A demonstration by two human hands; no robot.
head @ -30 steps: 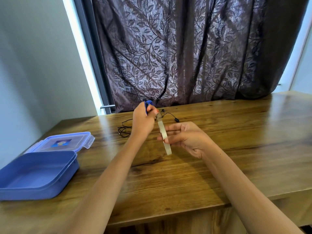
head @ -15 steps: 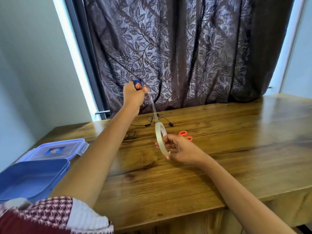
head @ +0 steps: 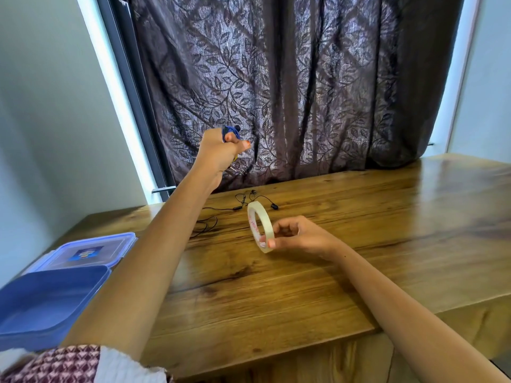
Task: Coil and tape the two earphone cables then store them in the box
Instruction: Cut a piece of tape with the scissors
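Head view: my left hand [head: 221,152], raised centre-left against the curtain [head: 318,87], is clenched round the blue earphone cable [head: 229,131]. My right hand [head: 300,236], mid-frame, pinches the tape roll [head: 260,226]. Taping of this first coil looks underway. The black earphone cable [head: 240,201] lies uncoiled behind the roll, and the open box [head: 41,305] at lower left holds neither. Bare table [head: 387,217] stretches right; its near edge runs under my forearms.
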